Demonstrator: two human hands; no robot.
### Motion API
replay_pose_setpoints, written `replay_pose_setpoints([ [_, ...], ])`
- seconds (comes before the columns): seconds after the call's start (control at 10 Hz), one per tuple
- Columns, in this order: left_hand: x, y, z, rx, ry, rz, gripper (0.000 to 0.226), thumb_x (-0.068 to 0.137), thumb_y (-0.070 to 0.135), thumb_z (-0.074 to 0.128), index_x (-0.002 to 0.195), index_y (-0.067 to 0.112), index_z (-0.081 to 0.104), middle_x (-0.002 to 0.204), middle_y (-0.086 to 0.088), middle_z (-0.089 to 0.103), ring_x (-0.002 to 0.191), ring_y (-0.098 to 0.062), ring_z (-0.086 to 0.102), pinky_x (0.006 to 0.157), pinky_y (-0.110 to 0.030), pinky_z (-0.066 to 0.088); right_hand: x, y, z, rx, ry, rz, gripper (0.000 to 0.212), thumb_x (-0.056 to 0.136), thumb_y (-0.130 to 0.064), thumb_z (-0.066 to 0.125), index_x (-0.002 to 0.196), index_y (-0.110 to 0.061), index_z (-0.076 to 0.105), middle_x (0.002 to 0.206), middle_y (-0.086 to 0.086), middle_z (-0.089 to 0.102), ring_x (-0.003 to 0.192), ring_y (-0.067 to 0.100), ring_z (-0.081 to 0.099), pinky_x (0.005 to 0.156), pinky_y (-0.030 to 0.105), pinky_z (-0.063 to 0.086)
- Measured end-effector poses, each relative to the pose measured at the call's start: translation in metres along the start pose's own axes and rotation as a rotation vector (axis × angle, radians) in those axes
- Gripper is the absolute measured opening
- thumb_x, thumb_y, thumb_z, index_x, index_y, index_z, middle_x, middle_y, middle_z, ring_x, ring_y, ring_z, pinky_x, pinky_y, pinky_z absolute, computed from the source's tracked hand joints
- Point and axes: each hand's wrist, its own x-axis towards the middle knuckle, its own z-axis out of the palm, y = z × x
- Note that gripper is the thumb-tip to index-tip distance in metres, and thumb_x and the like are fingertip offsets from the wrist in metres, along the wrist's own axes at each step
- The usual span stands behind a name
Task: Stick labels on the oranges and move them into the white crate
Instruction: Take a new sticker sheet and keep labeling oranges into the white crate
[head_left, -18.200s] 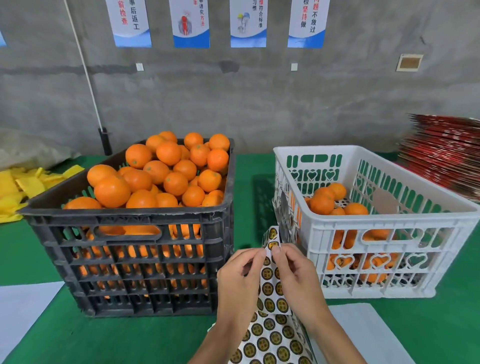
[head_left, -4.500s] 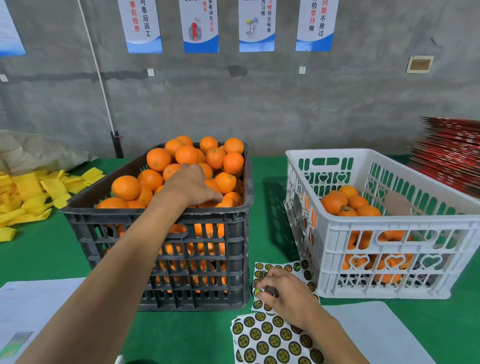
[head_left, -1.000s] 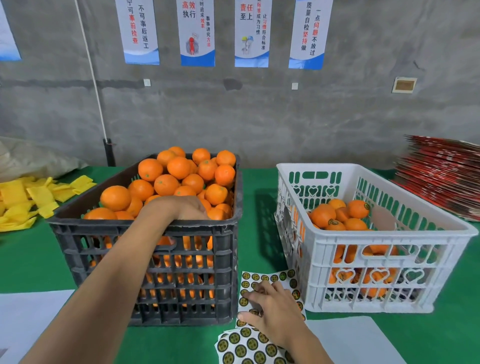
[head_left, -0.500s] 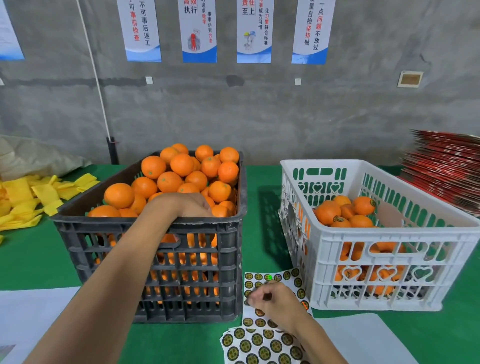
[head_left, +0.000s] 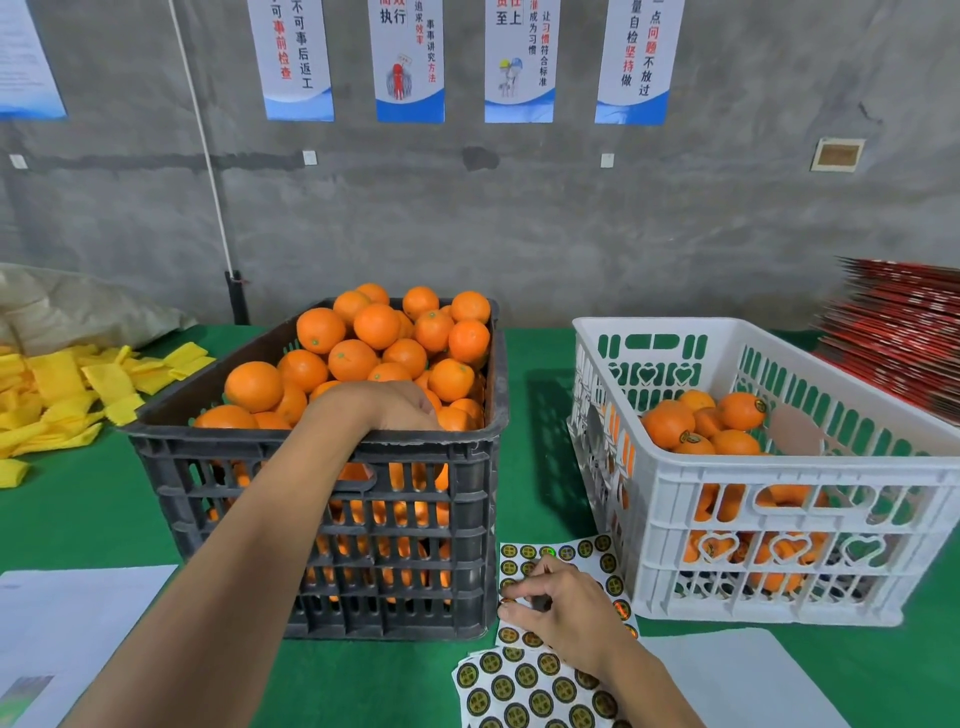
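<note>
Orange fruit hides my left hand's (head_left: 395, 410) grip in the black slatted crate (head_left: 332, 519) — right hand (head_left: 550, 608) has just pinched a round label (head_left: 511, 603) — sticking comes next.

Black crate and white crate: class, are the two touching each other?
Apart. The head view shows a strip of green table running between the black crate and the white crate along their whole facing sides.

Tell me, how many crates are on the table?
2. The black crate sits on the left, heaped with oranges; the white crate sits on the right, partly filled.
</note>
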Motion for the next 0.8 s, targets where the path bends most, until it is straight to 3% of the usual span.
replay_pose_setpoints([
  [0.1,-0.001,-0.004,0.000,-0.013,0.028,-0.023,0.011,0.099,0.025,0.063,0.090,0.019,0.065,0.094,-0.004,0.066,0.086,-0.019,0.060,0.060,-0.018,0.047,-0.001,0.000,-0.002,0.142,-0.011,0.025,0.026,0.084,-0.056,0.076,0.105,-0.040,0.080,0.095,-0.007,0.058,0.088,0.009,0.057,0.087,0.029,0.047],
  [0.2,-0.007,0.001,-0.008,-0.046,-0.047,-0.024,0.016,0.090,0.035,0.073,0.094,0.020,0.073,0.105,-0.004,0.072,0.093,-0.022,0.068,0.081,-0.032,0.059,0.000,0.000,-0.002,0.149,-0.012,0.045,0.022,0.085,-0.054,0.076,0.102,-0.041,0.080,0.097,-0.006,0.061,0.090,0.009,0.059,0.091,0.032,0.048],
  [0.3,-0.015,0.006,-0.013,-0.063,-0.147,0.009,0.030,0.077,0.046,0.079,0.098,0.025,0.074,0.107,-0.002,0.071,0.101,-0.026,0.070,0.093,-0.047,0.058,0.000,-0.001,0.000,0.166,-0.001,0.055,0.018,0.087,-0.051,0.074,0.101,-0.041,0.080,0.097,-0.007,0.064,0.093,0.008,0.061,0.094,0.034,0.048],
  [0.4,-0.015,0.004,-0.013,-0.049,-0.128,0.014,0.055,0.060,0.054,0.075,0.104,0.020,0.076,0.107,-0.003,0.073,0.101,-0.026,0.070,0.092,-0.046,0.058,-0.001,0.000,0.002,0.167,0.001,0.041,0.015,0.088,-0.049,0.074,0.100,-0.044,0.080,0.094,-0.009,0.066,0.093,0.006,0.062,0.095,0.032,0.048],
  [0.5,-0.019,0.007,-0.013,-0.044,-0.123,0.014,0.065,0.057,0.055,0.073,0.110,0.016,0.076,0.111,-0.004,0.073,0.103,-0.025,0.070,0.094,-0.044,0.058,-0.001,0.003,0.002,0.209,-0.016,0.023,0.012,0.087,-0.047,0.076,0.097,-0.045,0.080,0.089,-0.009,0.063,0.087,0.005,0.059,0.091,0.032,0.050],
  [0.7,-0.020,0.006,-0.013,-0.068,-0.115,0.010,0.060,0.057,0.055,0.073,0.106,0.020,0.076,0.108,-0.001,0.073,0.104,-0.025,0.070,0.091,-0.043,0.059,0.002,0.006,0.002,0.120,-0.024,-0.042,0.017,0.089,-0.045,0.075,0.105,-0.042,0.079,0.091,-0.012,0.060,0.086,0.008,0.058,0.089,0.035,0.051],
  [0.8,-0.016,0.004,-0.012,-0.066,-0.115,0.013,0.045,0.074,0.048,0.078,0.108,0.018,0.075,0.110,-0.003,0.073,0.102,-0.023,0.070,0.091,-0.040,0.057,0.001,0.007,-0.003,0.064,-0.064,-0.047,0.032,0.085,-0.056,0.074,0.113,-0.041,0.076,0.093,-0.014,0.057,0.087,0.005,0.058,0.090,0.032,0.050],
])
